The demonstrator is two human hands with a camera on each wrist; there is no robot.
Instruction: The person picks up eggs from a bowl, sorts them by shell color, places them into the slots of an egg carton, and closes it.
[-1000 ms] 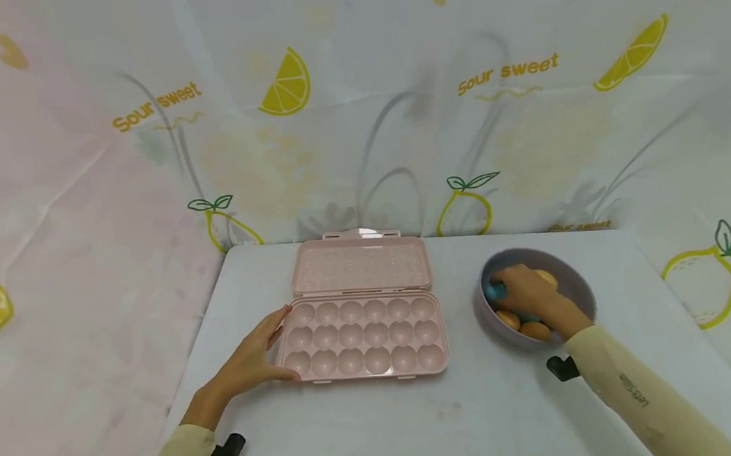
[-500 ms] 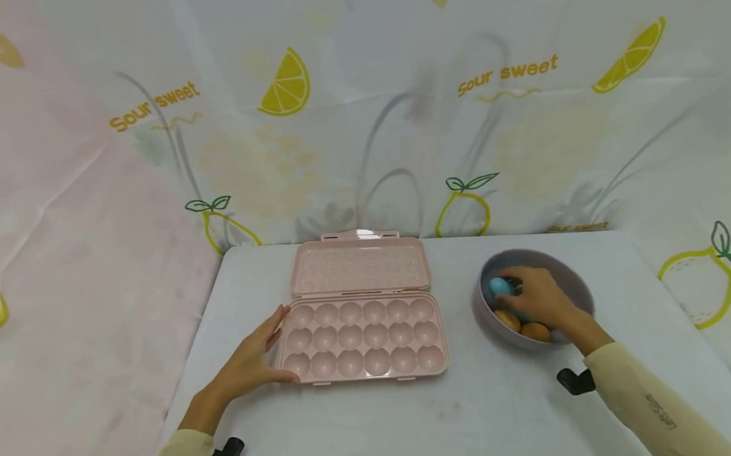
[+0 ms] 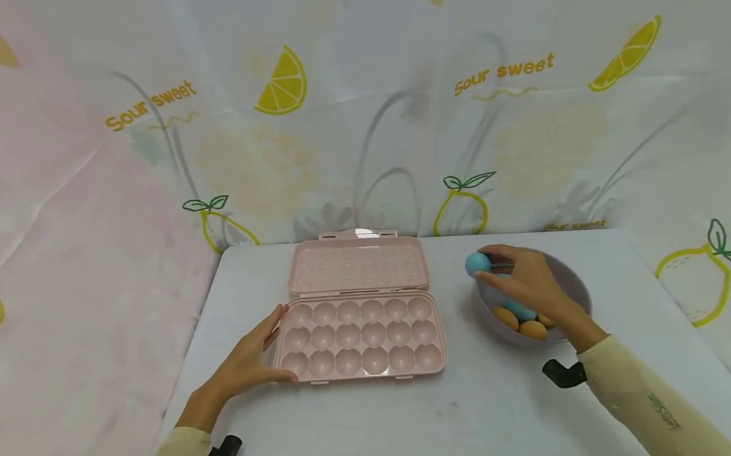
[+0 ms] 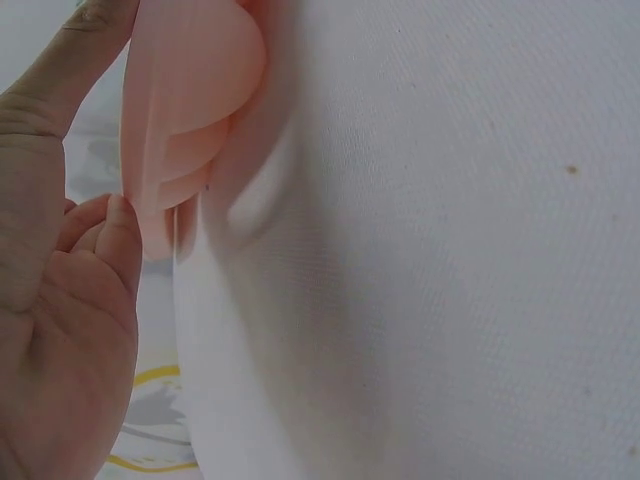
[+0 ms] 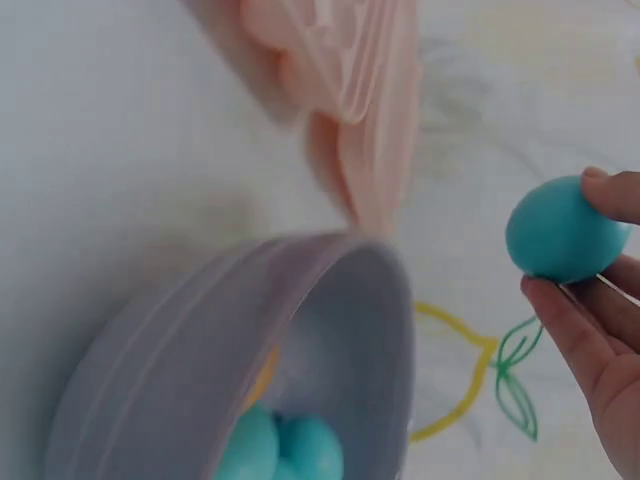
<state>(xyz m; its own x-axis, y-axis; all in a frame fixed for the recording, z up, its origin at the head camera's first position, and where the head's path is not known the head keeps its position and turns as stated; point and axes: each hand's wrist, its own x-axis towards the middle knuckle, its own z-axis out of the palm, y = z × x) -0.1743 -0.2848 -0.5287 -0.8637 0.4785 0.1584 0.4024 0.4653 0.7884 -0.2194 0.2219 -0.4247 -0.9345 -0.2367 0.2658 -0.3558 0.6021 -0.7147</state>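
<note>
An egg-shaped blue egg (image 3: 478, 264) is pinched between the thumb and fingertips of my right hand (image 3: 530, 285), raised over the left rim of the grey-purple bowl (image 3: 573, 289). In the right wrist view the blue egg (image 5: 565, 230) shows apart from the bowl. Brown eggs (image 3: 532, 330) and more blue eggs (image 5: 312, 445) lie inside the bowl. To the left, a pink egg carton (image 3: 360, 335) lies with its lid folded back and its rounded cups bare. Spread along the carton's left edge, my left hand (image 3: 243, 368) touches it with thumb and fingertips.
Both sit on a white-covered table (image 3: 359, 434). Behind it hangs a patterned cloth (image 3: 358, 148) with lemon prints. The carton's lid (image 3: 357, 265) lies towards the cloth. A black wrist-camera piece (image 3: 223, 452) hangs under the left forearm.
My right hand has lifted a blue egg from inside the bowl, up and leftward past the rim. My left hand stays at the carton's edge.
</note>
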